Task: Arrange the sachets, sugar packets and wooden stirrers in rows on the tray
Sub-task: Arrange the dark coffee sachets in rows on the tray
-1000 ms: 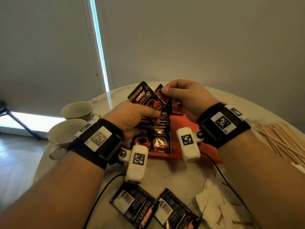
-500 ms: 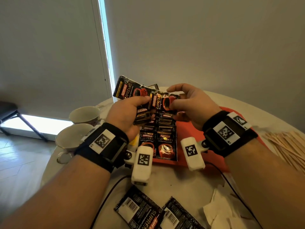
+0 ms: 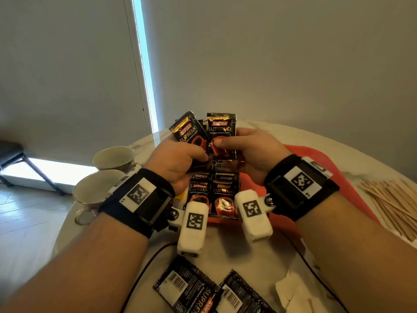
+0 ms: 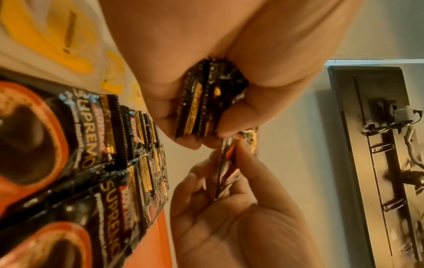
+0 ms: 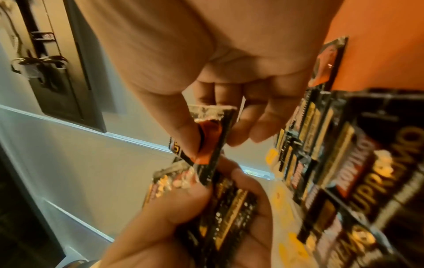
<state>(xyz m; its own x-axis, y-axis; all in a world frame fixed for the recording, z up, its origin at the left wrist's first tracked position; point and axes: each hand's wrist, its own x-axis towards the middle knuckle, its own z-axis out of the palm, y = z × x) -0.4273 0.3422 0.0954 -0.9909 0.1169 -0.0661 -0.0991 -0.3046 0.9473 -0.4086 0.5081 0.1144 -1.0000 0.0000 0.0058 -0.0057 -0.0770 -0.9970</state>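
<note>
Two loose sachets (image 3: 191, 288) lie barcode-up at the table's (image 3: 237, 251) near edge. On the orange tray (image 3: 320, 161), two rows of black Kopiko Supremo sachets (image 3: 214, 195). Above them, left hand (image 3: 178, 159) grips a stack (image 3: 188, 132), right hand (image 3: 252, 152) pinches one sachet (image 3: 222, 129). Stirrers (image 3: 392, 199) at the right edge, cups (image 3: 99, 188) at the left, grey wall behind.

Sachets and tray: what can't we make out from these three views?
- Count of the bunch of sachets in the left hand: seen edge-on in the left wrist view, fingers cover it.
- Far rows on the tray: both hands and the single sachet pinched by the right hand block them in the head view.
- Two face-down sachets: cut off by the bottom edge.
- Sugar packets: print unreadable, partly cut off.
</note>
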